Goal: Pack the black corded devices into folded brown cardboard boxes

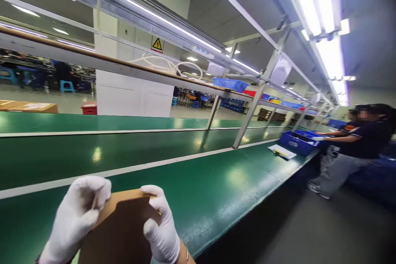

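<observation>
A brown cardboard piece [120, 231] is held up in front of me above the green bench, at the bottom of the head view. Its lower part runs out of the picture, so I cannot tell whether it is a flat sheet or a box. My left hand [76, 218], in a white glove, has its fingers curled and closed at the upper left edge. At the right edge, my right hand [162, 225], also gloved in white, grips with the fingers behind and the thumb in front.
The green bench [198, 206] stretches away to the right. Farther along it lie a clipboard with papers [282, 152] and blue bins [298, 142], where co-workers [355, 140] stand. A metal post [253, 107] carries a shelf with white cables [167, 65] and a blue basket [230, 84].
</observation>
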Demonstrator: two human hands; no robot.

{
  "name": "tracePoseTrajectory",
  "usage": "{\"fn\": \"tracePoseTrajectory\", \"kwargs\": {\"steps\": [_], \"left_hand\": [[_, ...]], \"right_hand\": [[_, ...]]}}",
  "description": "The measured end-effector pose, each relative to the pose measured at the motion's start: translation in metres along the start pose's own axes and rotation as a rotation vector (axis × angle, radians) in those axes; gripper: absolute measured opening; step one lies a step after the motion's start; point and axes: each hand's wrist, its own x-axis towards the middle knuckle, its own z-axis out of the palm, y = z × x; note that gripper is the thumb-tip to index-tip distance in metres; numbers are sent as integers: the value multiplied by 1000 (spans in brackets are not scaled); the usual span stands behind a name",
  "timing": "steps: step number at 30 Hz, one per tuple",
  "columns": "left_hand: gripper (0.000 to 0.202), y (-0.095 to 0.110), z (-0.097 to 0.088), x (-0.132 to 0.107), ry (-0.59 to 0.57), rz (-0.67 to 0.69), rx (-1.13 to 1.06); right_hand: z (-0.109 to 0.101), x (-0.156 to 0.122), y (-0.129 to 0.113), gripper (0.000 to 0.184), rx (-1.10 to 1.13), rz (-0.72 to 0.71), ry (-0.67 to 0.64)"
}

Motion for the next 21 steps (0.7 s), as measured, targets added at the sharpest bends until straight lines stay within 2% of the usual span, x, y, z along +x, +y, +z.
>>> {"fn": "tracePoseTrajectory", "kwargs": {"steps": [2, 4, 7, 9, 12, 16, 18, 21], "left_hand": [[43, 0, 8, 0, -7, -21, -9], [40, -7, 12, -5, -73, -74, 30], [55, -18, 11, -19, -199, -101, 27], [55, -21, 9, -26, -200, -93, 55], [44, -17, 10, -29, -178, -95, 177], [22, -9, 16, -30, -130, 4, 260], [22, -5, 19, -31, -121, 88, 271], [24, 0, 22, -33, -166, 170, 317]], "right_hand": [[1, 5, 3, 33, -72, -52, 57], [-1, 11, 3, 27, -174, -134, 48], [-4, 18, -1, 26, -262, -222, -21], [-3, 17, -2, 25, -270, -236, -3], [1, 11, -2, 27, -278, -235, 61], [0, 5, -2, 15, -335, -193, 112], [-4, 4, -3, 21, -374, -206, 99], [-10, 4, 0, 24, -396, -231, 73]]}}
